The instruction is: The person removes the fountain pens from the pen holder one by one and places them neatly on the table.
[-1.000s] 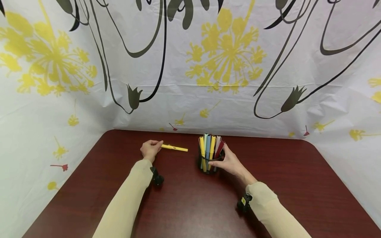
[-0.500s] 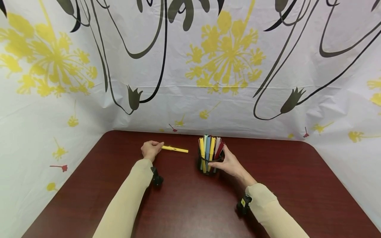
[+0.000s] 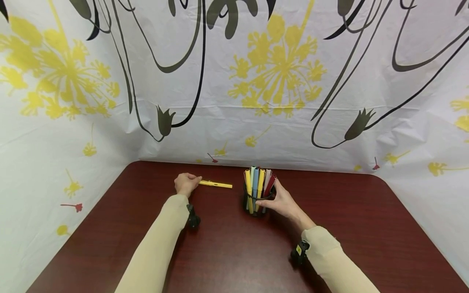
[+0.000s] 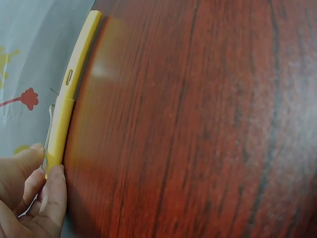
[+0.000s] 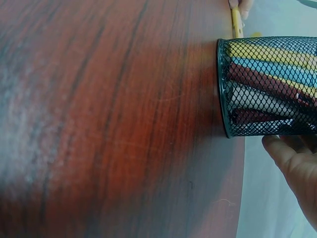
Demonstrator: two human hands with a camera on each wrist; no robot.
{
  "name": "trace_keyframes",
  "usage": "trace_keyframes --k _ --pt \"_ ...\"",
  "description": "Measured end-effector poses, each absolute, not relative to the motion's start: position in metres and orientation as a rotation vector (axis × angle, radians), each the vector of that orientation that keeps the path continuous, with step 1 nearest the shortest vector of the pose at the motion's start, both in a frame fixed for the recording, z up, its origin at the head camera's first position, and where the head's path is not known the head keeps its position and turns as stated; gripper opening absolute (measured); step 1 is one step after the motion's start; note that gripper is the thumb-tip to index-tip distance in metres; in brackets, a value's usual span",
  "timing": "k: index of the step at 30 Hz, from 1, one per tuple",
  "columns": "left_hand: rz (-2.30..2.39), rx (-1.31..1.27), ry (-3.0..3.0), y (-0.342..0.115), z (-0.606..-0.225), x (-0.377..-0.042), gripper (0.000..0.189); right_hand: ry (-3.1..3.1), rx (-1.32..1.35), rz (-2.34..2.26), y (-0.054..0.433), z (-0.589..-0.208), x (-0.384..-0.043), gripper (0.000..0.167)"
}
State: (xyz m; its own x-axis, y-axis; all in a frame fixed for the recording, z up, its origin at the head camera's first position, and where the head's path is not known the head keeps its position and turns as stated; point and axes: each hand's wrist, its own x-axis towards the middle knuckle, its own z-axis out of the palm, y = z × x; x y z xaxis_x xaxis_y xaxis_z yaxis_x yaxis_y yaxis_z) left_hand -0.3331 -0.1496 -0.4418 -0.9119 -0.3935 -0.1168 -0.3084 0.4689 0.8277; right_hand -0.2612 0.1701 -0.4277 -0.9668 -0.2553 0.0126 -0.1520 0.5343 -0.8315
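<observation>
A yellow pen [image 3: 216,184] lies near the back of the table, left of the pen cup. My left hand [image 3: 186,184] pinches its clip end between thumb and fingers, as the left wrist view shows on the pen [image 4: 62,119]. The black mesh pen cup [image 5: 270,87] stands upright, filled with several yellow, blue, pale green, grey and dark red pens [image 3: 255,183]. My right hand [image 3: 285,200] holds the cup from the right, thumb across its front and fingers at the rim. The far side of that grip is hidden behind the cup.
The dark red wooden table [image 3: 227,252] has rounded back corners. A white sheet [image 3: 220,89] printed with flowers hangs behind and at both sides. Each wrist carries a small black camera [image 3: 299,253].
Hardly anything differs: both hands keep their places on the pen and the cup. The head view has shifted very slightly.
</observation>
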Motion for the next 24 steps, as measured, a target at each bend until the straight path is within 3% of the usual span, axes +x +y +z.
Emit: trace_keyframes --k 24 --pt "-1.321 0.609 -2.665 -0.1468 -0.4427 -0.3337 0.024 2.650 -0.358 -1.442 0.1698 -0.4289 -0.2614 0.113"
